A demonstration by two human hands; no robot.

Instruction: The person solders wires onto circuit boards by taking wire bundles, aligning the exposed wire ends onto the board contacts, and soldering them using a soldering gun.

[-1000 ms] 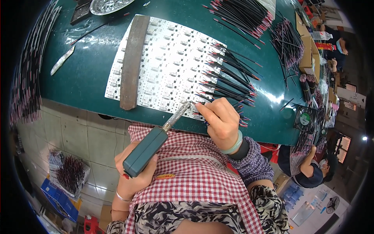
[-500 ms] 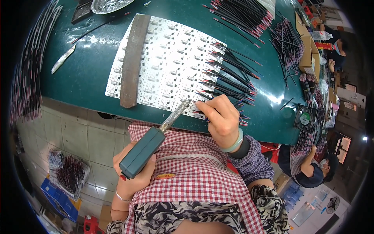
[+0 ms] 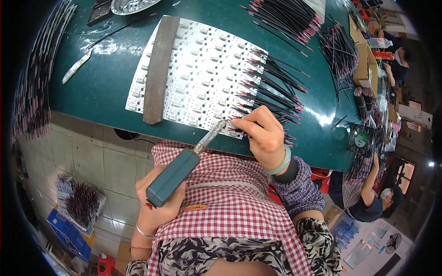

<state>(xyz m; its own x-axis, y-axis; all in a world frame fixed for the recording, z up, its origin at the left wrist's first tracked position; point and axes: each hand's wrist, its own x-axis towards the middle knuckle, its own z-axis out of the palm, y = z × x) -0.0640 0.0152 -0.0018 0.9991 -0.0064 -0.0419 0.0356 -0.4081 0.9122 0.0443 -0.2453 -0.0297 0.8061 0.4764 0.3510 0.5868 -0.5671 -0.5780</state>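
The left grip is closed around the dark green handle of a soldering iron. The iron points away from the left grip, up and to the right. Its tip is at the near edge of a white circuit-board sheet, just left of the right grip's fingertips.

The right grip is closed in a pinch on a thin wire, most of which the hand hides. A pale green bangle encircles the wrist behind this grip.

The circuit-board sheet lies flat on the green counter, beyond the left grip and extending ahead and to the left of the right grip. A flat metal bar rests across the sheet, directly ahead of the left grip. Black wires fan out from the sheet's right edge, beyond the right grip.

A large wire bundle lies farther ahead of the right grip; a looser wire pile lies ahead and to its right. A metal dish stands well ahead of the left grip.
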